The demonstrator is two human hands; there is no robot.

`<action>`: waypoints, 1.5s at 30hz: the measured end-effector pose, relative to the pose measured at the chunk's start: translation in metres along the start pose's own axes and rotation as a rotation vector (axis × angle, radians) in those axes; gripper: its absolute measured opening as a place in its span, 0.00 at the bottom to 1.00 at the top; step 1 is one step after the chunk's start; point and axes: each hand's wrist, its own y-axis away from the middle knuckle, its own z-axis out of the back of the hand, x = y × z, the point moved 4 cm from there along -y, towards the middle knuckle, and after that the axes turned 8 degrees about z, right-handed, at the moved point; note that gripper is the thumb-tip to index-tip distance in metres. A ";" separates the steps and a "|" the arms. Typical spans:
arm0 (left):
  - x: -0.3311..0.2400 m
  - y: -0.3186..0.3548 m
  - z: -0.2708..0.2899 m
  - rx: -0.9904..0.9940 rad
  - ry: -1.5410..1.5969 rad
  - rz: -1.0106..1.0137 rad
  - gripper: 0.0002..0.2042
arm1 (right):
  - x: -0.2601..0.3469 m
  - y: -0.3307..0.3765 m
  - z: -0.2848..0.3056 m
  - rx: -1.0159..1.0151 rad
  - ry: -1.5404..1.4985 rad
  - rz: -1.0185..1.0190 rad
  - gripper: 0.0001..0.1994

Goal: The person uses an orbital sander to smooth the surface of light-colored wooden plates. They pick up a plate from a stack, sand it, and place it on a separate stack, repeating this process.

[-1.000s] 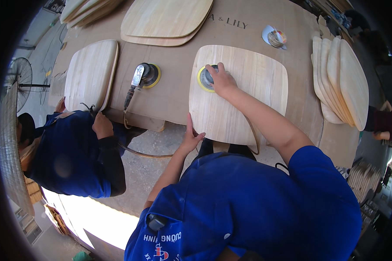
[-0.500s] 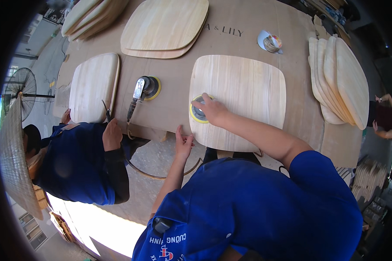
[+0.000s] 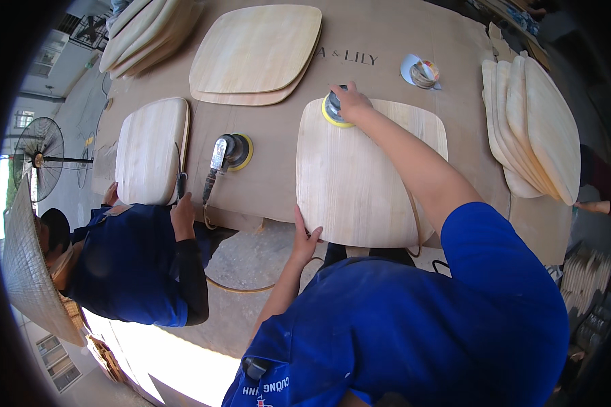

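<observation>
A pale wooden panel (image 3: pixel 360 176) with rounded corners lies flat in front of me. My right hand (image 3: pixel 354 104) is wrapped round an orbital sander (image 3: pixel 335 114), whose yellow-rimmed pad rests at the panel's far left corner. My fingers partly cover the sander's body. At the near left corner, my left hand (image 3: pixel 305 234) touches the panel's edge, its fingers stretched and apart. A hose (image 3: pixel 415 210) runs over the panel below my right forearm. Another sander (image 3: pixel 232 152) sits unheld on the cardboard to the left.
Brown cardboard (image 3: pixel 268 183) covers the table. Two stacked panels (image 3: pixel 254 51) lie beyond; more panels lean in stacks at the far left (image 3: pixel 146 34) and right (image 3: pixel 546 129). Tape rolls (image 3: pixel 424 73) lie behind my panel. At left, a co-worker (image 3: pixel 129 264) handles a panel (image 3: pixel 149 149) and a dark tool.
My right hand and the sander have moved away from me, from the panel's left side to its far left corner. My left hand has come up against the panel's edge.
</observation>
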 end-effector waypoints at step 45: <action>-0.002 -0.003 0.006 0.036 -0.184 0.016 0.46 | -0.083 0.272 -0.032 0.001 -0.056 -0.048 0.30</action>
